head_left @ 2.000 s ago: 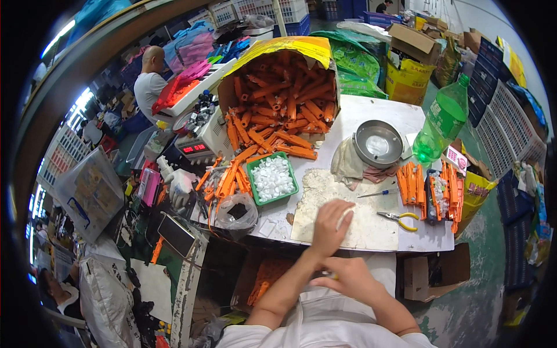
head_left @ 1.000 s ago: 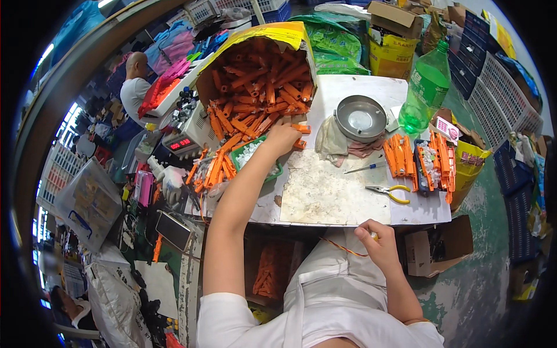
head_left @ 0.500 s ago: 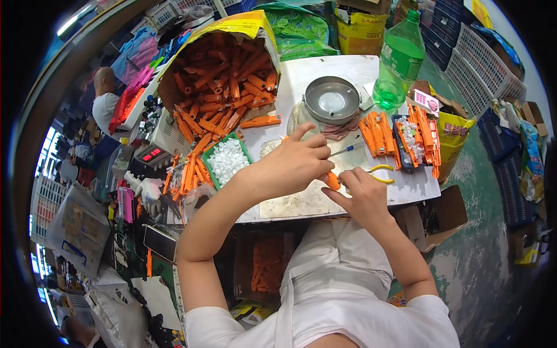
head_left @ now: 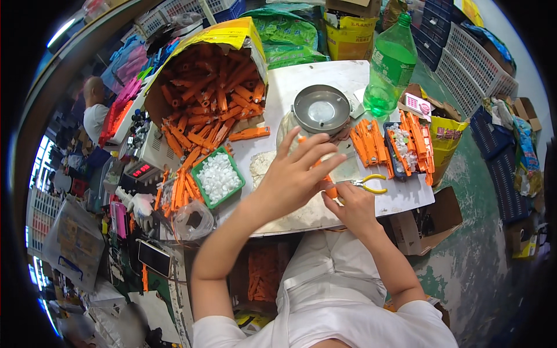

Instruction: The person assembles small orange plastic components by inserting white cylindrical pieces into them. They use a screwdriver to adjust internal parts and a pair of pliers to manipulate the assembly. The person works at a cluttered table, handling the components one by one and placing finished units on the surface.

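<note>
My left hand (head_left: 293,177) reaches over the work surface, its fingers stretched and spread above an orange plastic piece (head_left: 329,189). Parts of that piece show between and beyond the fingers; the left thumb is mostly hidden. At the near end of the piece, my right hand (head_left: 355,206) is closed on it with thumb and fingers. Just beyond the right hand lie pliers with yellow handles (head_left: 377,184). A round metal dish (head_left: 321,109) stands past the left hand. Left of the hand, a green tray (head_left: 241,178) holds small white pieces.
At the far left, a large yellow bag (head_left: 246,28) spills orange pieces (head_left: 214,95) onto the table (head_left: 290,75). Orange pieces (head_left: 368,142) lie at right beside a dark tray (head_left: 390,152). A green bottle (head_left: 392,66) stands behind them. A cardboard box (head_left: 444,214) is below the right edge.
The fingers of my left hand have straightened and spread. The blue-tipped rod seen beside them is now out of sight. My right hand stays at the orange piece, and the view has shifted slightly.
</note>
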`<state>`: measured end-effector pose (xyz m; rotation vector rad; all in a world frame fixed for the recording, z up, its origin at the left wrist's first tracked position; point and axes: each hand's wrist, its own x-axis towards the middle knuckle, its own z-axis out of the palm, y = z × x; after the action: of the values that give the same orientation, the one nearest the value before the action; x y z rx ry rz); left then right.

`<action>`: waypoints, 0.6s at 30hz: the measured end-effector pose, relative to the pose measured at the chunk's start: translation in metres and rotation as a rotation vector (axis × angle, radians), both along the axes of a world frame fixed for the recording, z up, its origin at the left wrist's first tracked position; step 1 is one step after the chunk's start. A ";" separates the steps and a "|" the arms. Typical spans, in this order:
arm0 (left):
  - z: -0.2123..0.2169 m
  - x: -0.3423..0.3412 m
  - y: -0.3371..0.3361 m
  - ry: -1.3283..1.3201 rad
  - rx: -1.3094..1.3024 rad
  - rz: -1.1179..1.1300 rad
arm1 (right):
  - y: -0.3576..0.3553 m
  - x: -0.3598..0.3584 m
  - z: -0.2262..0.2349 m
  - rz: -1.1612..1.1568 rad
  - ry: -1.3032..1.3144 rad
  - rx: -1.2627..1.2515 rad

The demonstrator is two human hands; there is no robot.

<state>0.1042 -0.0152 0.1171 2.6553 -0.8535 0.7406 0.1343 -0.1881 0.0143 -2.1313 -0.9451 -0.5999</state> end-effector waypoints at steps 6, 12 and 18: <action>-0.083 -0.035 -0.027 0.291 -1.312 0.266 | -0.001 -0.020 -0.002 0.055 0.165 0.051; -0.108 -0.062 -0.042 0.622 -1.769 0.202 | -0.017 -0.058 -0.010 0.197 0.710 0.133; -0.113 -0.106 -0.019 0.752 -1.979 0.142 | -0.112 -0.048 0.007 -0.305 0.442 -0.512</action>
<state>-0.0022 -0.0337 0.0046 0.9114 0.3264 0.1839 0.0861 -0.3001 0.0217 -2.7382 -0.5642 0.0001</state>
